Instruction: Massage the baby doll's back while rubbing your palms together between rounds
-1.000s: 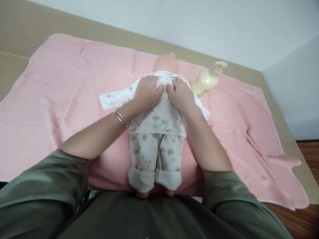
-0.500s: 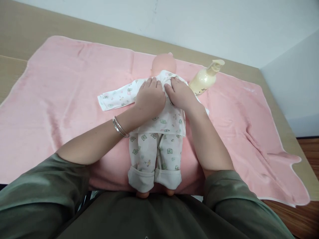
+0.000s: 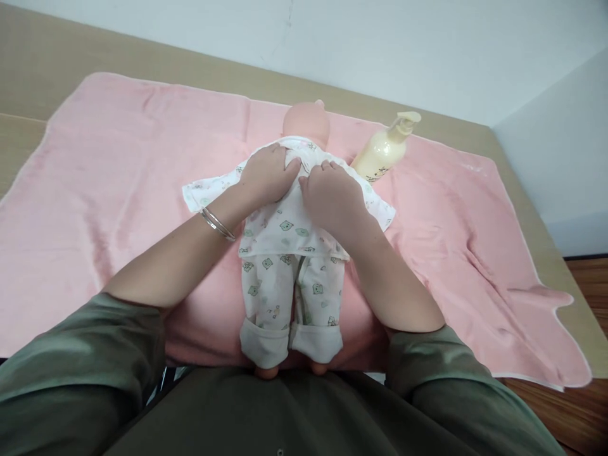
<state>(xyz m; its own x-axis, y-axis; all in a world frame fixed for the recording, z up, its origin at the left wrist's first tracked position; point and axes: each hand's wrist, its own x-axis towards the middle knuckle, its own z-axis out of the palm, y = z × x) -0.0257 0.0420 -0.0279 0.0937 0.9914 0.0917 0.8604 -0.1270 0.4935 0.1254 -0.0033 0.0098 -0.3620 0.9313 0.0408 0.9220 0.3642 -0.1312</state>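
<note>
A baby doll (image 3: 308,121) lies on a pink blanket, its bald head away from me and its feet at my lap. It wears a white shirt (image 3: 285,225) with small animal prints, sleeves spread to both sides, and matching trousers (image 3: 316,297) with turned-up cuffs. On the upper left of the shirt, my left hand (image 3: 270,174) curls its fingers onto the cloth, thumb pointing inward. My right hand (image 3: 334,195) is closed on the shirt near the middle, fingers bent and fingertips partly hidden. Between the hands the cloth is bunched just below the neck.
A cream pump bottle (image 3: 382,152) leans beside the doll's right-hand sleeve. The pink blanket (image 3: 475,253) covers much of the wooden table (image 3: 228,79), wrinkled at the right. A white wall rises behind the table.
Both hands have gone from lying flatter on the shirt to curled on its cloth. My left hand shifted left, my right lower and inward. The right-hand sleeve shows more now.
</note>
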